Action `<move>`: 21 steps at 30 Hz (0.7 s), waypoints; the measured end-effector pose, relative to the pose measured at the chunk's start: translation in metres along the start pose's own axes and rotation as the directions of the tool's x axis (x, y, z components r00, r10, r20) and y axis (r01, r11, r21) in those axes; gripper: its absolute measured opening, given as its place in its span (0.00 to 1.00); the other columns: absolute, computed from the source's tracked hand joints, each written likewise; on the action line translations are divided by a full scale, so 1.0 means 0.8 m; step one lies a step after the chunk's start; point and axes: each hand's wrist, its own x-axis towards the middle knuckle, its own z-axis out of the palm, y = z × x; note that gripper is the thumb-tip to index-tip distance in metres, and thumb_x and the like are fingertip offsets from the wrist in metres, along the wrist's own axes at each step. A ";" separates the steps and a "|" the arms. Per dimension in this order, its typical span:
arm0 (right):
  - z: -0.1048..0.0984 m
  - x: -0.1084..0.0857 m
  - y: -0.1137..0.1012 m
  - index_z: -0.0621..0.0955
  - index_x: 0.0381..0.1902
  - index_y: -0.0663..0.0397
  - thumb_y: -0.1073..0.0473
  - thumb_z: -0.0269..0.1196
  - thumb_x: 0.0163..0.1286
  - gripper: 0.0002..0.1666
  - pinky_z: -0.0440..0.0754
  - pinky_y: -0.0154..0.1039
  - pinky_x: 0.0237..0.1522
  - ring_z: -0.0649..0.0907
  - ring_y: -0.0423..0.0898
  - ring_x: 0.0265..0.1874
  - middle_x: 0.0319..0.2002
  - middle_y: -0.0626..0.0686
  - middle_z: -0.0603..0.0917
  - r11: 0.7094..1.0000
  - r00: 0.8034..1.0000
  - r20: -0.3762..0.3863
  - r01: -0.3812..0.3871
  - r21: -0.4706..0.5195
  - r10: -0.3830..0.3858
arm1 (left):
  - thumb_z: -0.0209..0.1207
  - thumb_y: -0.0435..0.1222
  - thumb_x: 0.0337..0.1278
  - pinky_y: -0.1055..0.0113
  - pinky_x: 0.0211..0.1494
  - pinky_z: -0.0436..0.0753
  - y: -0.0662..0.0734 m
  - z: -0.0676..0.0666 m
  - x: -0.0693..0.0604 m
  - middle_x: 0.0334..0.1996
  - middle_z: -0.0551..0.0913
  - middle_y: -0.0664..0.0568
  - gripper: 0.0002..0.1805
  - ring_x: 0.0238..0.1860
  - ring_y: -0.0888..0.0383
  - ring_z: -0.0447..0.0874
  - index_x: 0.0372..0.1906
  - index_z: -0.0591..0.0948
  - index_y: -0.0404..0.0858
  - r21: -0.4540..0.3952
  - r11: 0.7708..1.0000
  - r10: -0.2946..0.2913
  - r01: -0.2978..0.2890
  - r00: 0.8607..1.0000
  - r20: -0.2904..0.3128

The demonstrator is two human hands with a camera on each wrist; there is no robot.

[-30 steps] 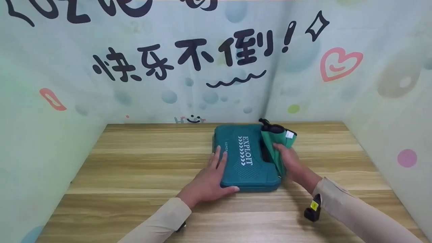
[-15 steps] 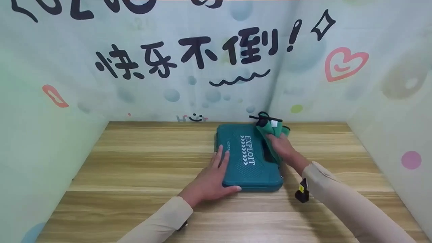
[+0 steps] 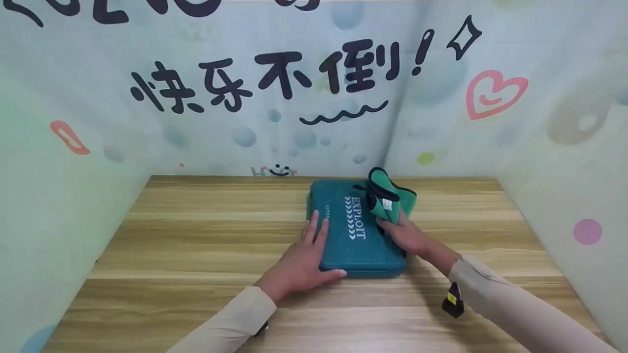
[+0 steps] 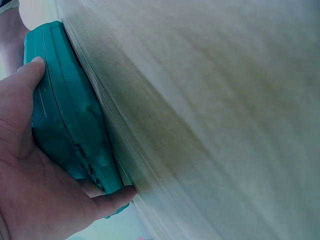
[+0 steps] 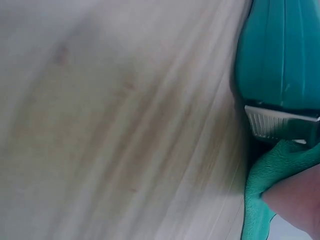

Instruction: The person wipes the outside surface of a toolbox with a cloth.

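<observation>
A teal plastic tool case point(image 3: 365, 255) with the word EXPLOIT in white lies flat on the wooden table. My left hand point(image 3: 299, 264) rests against its left side and near corner, fingers spread straight and thumb along the near edge. In the left wrist view the thumb point(image 4: 34, 74) touches the case point(image 4: 75, 100). My right hand point(image 3: 412, 238) grips a green cloth point(image 3: 400, 196) with black edging and a white label at the case's right side, where the handle is. From the right wrist, the cloth point(image 5: 265, 185) lies against the case beside a pale ribbed latch point(image 5: 275, 122).
The wood-grain table point(image 3: 196, 230) extends left, right and in front of the case. A printed backdrop point(image 3: 221, 142) with writing stands right behind the table, with pale panels on both sides. A small black device point(image 3: 453, 300) hangs at the right wrist.
The right hand with the cloth first moved away along the case's right side, then came back nearer and over the edge. The cloth has folded over differently. The left hand stays in place.
</observation>
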 end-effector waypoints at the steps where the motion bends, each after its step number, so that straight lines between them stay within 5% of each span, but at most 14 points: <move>1: 0.000 -0.003 0.000 0.46 0.79 0.62 0.56 0.52 0.81 0.40 0.49 0.59 0.73 0.59 0.59 0.69 0.74 0.66 0.57 1.000 1.000 0.010 0.009 -0.013 -0.009 | 0.57 0.73 0.54 0.40 0.69 0.64 0.000 0.000 0.000 0.81 0.24 0.50 0.65 0.79 0.42 0.36 0.83 0.38 0.45 0.000 1.000 -0.001 0.001 1.000 0.000; 6: 0.001 -0.019 0.000 0.48 0.77 0.68 0.60 0.52 0.81 0.38 0.51 0.61 0.72 0.60 0.62 0.70 0.74 0.68 0.58 0.985 0.991 0.053 0.127 -0.115 -0.122 | 0.57 0.72 0.55 0.37 0.67 0.66 0.000 -0.001 -0.001 0.81 0.25 0.48 0.65 0.79 0.41 0.37 0.83 0.38 0.43 -0.001 1.000 0.016 -0.017 1.000 -0.014; 10: 0.004 -0.033 -0.004 0.48 0.79 0.69 0.63 0.57 0.78 0.43 0.52 0.63 0.71 0.53 0.65 0.75 0.77 0.71 0.51 0.924 0.968 0.072 0.251 -0.287 -0.240 | 0.57 0.72 0.56 0.37 0.66 0.67 -0.001 -0.001 -0.002 0.81 0.26 0.47 0.65 0.79 0.42 0.39 0.83 0.38 0.42 0.008 0.999 0.036 -0.036 0.999 -0.030; 13: 0.011 -0.043 -0.008 0.55 0.80 0.63 0.64 0.61 0.73 0.43 0.55 0.65 0.69 0.51 0.65 0.76 0.78 0.68 0.52 0.830 0.945 0.106 0.323 -0.455 -0.310 | 0.56 0.72 0.56 0.37 0.66 0.67 -0.001 -0.001 -0.003 0.81 0.27 0.46 0.65 0.79 0.42 0.40 0.83 0.39 0.41 0.014 0.999 0.040 -0.040 0.999 -0.034; 19: 0.028 -0.061 -0.019 0.63 0.77 0.64 0.63 0.63 0.66 0.43 0.54 0.65 0.70 0.55 0.67 0.75 0.77 0.64 0.57 0.560 0.850 0.261 0.504 -0.658 -0.458 | 0.57 0.71 0.57 0.37 0.66 0.68 -0.001 0.000 -0.002 0.81 0.27 0.45 0.63 0.79 0.43 0.38 0.83 0.41 0.41 0.023 0.999 0.036 -0.035 0.999 -0.028; 21: 0.033 -0.065 -0.026 0.62 0.77 0.64 0.62 0.64 0.65 0.44 0.55 0.66 0.70 0.55 0.67 0.75 0.77 0.65 0.58 0.510 0.830 0.313 0.537 -0.672 -0.461 | 0.59 0.69 0.58 0.38 0.65 0.69 0.000 0.000 -0.002 0.81 0.27 0.45 0.61 0.79 0.42 0.39 0.83 0.45 0.39 0.032 0.999 0.036 -0.035 0.999 -0.028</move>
